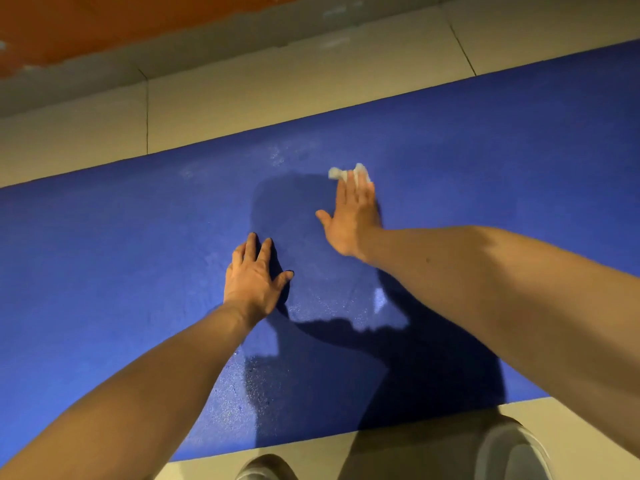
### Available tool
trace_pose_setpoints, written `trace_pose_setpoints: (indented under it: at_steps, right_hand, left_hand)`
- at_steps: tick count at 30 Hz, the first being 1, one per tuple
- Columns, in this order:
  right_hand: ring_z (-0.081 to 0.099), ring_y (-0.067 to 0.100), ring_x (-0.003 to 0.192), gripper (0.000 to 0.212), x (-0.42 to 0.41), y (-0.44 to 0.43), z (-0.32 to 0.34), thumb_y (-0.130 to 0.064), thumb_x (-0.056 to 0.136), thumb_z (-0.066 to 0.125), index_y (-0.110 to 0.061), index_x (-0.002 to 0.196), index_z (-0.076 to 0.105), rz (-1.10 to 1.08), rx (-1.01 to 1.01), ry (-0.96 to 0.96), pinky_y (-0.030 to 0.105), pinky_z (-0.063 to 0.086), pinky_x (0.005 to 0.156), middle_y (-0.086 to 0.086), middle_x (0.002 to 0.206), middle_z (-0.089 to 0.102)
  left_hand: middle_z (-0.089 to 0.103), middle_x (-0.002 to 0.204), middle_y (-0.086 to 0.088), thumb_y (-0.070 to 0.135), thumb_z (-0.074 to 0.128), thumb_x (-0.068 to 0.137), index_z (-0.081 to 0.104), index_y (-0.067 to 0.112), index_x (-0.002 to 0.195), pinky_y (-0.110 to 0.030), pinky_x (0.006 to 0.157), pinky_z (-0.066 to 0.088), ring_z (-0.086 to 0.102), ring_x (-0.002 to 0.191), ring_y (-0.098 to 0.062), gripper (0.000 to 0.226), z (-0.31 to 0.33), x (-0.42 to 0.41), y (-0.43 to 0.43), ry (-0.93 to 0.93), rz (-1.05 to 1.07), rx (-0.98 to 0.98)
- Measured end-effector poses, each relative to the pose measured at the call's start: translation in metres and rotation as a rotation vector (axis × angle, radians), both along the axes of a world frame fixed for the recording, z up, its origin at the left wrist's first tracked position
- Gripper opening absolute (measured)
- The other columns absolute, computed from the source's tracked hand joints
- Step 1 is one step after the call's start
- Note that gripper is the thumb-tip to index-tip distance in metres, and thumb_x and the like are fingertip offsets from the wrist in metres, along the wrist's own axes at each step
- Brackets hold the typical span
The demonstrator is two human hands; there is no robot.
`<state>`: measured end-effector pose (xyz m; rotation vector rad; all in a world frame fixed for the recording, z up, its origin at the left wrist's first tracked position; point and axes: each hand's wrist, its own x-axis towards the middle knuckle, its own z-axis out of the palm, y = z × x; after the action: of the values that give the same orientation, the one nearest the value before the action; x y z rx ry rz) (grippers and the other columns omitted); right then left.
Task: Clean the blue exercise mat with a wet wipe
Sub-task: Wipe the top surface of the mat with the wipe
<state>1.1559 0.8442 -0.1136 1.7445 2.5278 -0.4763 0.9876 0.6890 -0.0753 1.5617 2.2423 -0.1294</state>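
I see my right hand (353,216) pressing a crumpled white wipe (335,173) with straight fingers onto the grainy blue mat (138,237) near its far edge, my left hand (254,278) flat and open.

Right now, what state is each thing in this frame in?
Mat: lying flat, wet sheen in patches.
Left hand: flat on mat, fingers spread.
Right hand: fingers straight, pressing wipe down.
Wipe: bunched, pinned to mat, partly showing past fingertips.
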Motion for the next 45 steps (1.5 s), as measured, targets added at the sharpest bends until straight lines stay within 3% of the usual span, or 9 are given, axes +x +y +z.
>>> trace_pose_setpoints:
  at_steps: [6,14,17,23,27,30,32,40,45]
  right_hand:
    - [-0.02,0.027,0.154,0.076,-0.002,0.005,-0.004,-0.055,0.105,0.021,-0.009,0.161,-0.001,0.553,0.056,-0.095,0.047,-0.004,0.126,0.011,0.169,-0.009]
    - [-0.013,0.034,0.154,0.083,0.022,0.073,0.004,-0.058,0.102,0.029,-0.003,0.159,0.004,-0.09,0.032,-0.108,0.048,-0.006,0.125,0.012,0.167,0.002]
    - [-0.003,0.04,0.152,0.081,-0.019,0.052,0.003,-0.06,0.098,0.033,-0.009,0.157,0.015,0.014,0.067,-0.056,0.052,-0.002,0.124,0.002,0.156,0.016]
    - [-0.02,0.032,0.153,0.079,-0.029,0.053,-0.003,-0.059,0.104,0.016,-0.007,0.16,-0.005,0.487,0.045,-0.143,0.048,-0.008,0.125,0.011,0.169,-0.01]
    - [-0.002,0.03,0.155,0.077,0.016,0.097,0.003,-0.054,0.102,0.038,-0.016,0.16,0.005,0.21,0.097,0.005,0.042,0.001,0.125,0.008,0.166,0.011]
    - [-0.014,0.032,0.154,0.083,0.013,0.111,0.002,-0.058,0.103,0.029,-0.007,0.161,-0.001,-0.074,0.005,-0.076,0.048,-0.007,0.125,0.011,0.169,-0.004]
    - [-0.014,0.035,0.154,0.085,-0.013,0.107,0.001,-0.061,0.101,0.026,-0.004,0.16,0.003,-0.161,0.027,-0.079,0.049,-0.008,0.125,0.006,0.168,0.001]
    - [-0.019,0.028,0.154,0.078,-0.057,0.098,-0.002,-0.057,0.106,0.018,-0.009,0.161,-0.007,0.483,0.016,-0.114,0.046,-0.007,0.126,0.01,0.168,-0.013]
    - [-0.014,0.03,0.155,0.079,-0.018,0.148,0.003,-0.06,0.104,0.02,-0.01,0.161,-0.003,0.051,0.009,-0.101,0.049,-0.009,0.125,0.014,0.168,-0.01]
  left_hand:
    - [0.005,0.167,-0.007,0.062,0.049,0.095,0.017,0.022,0.16,-0.047,0.12,0.021,0.006,0.15,-0.03,0.082,-0.003,0.0,0.024,0.012,0.027,0.025]
    - [0.005,0.167,-0.007,0.064,0.047,0.095,0.017,0.022,0.16,-0.048,0.121,0.02,0.007,0.15,-0.031,0.082,-0.004,-0.003,0.046,0.01,0.042,0.026]
    - [0.005,0.167,-0.008,0.064,0.048,0.094,0.017,0.022,0.159,-0.047,0.121,0.02,0.006,0.15,-0.031,0.083,-0.005,-0.004,0.055,0.008,0.05,0.029]
    - [0.002,0.167,-0.007,0.062,0.053,0.093,0.015,0.023,0.16,-0.048,0.122,0.017,0.002,0.151,-0.029,0.086,-0.004,-0.008,0.076,-0.028,0.078,0.016]
    - [0.003,0.167,-0.007,0.064,0.052,0.093,0.015,0.025,0.159,-0.049,0.122,0.019,0.003,0.152,-0.031,0.086,-0.003,-0.01,0.09,-0.026,0.084,0.012]
    - [-0.001,0.168,-0.006,0.065,0.052,0.092,0.013,0.027,0.16,-0.049,0.124,0.016,-0.001,0.153,-0.031,0.087,-0.005,-0.009,0.096,-0.026,0.1,-0.017]
    - [-0.003,0.168,-0.006,0.064,0.053,0.093,0.011,0.027,0.16,-0.049,0.124,0.014,-0.003,0.153,-0.031,0.088,-0.007,-0.008,0.098,-0.024,0.109,-0.031]
    - [-0.01,0.167,-0.006,0.058,0.064,0.09,0.007,0.028,0.16,-0.05,0.124,0.011,-0.008,0.153,-0.031,0.096,-0.004,-0.007,0.112,-0.055,0.148,-0.098]
    - [-0.012,0.167,-0.004,0.058,0.062,0.091,0.003,0.03,0.16,-0.052,0.124,0.012,-0.009,0.153,-0.029,0.095,-0.001,-0.005,0.114,-0.028,0.142,-0.125]
